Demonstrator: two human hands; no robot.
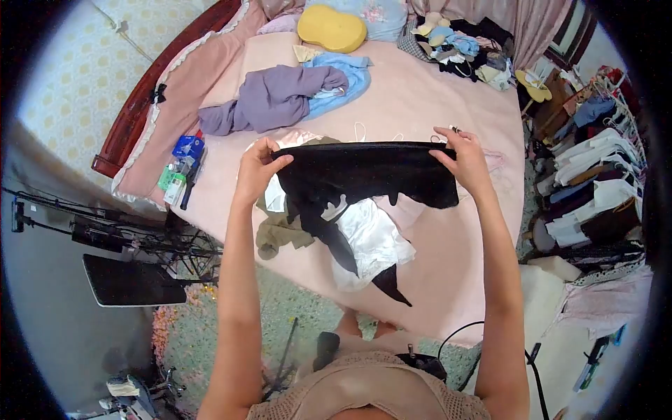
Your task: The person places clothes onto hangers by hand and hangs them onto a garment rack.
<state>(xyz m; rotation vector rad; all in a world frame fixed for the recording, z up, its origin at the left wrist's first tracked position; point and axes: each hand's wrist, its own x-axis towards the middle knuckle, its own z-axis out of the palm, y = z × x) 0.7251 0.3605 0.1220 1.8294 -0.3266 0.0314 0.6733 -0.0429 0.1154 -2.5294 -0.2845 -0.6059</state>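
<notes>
A black garment point(371, 168) is stretched wide between my hands above the bed, its top edge nearly straight. My left hand point(260, 166) pinches its left upper corner between thumb and fingers. At the opposite corner my right hand point(463, 159) grips the same edge, with the index finger partly raised. Below the black cloth lie a shiny white garment point(374, 241) and an olive garment point(283, 234). A black pointed piece of cloth point(393, 285) sticks out from under the white one. The black cloth hides part of this pile.
On the pink bed point(448, 280) lie a purple garment point(273, 98), a light blue garment point(350, 84), a yellow cushion point(332, 29) and a heap of clothes point(462, 49). Small boxes and bottles point(183, 168) sit at the left edge. A rack of clothes point(588, 175) stands right.
</notes>
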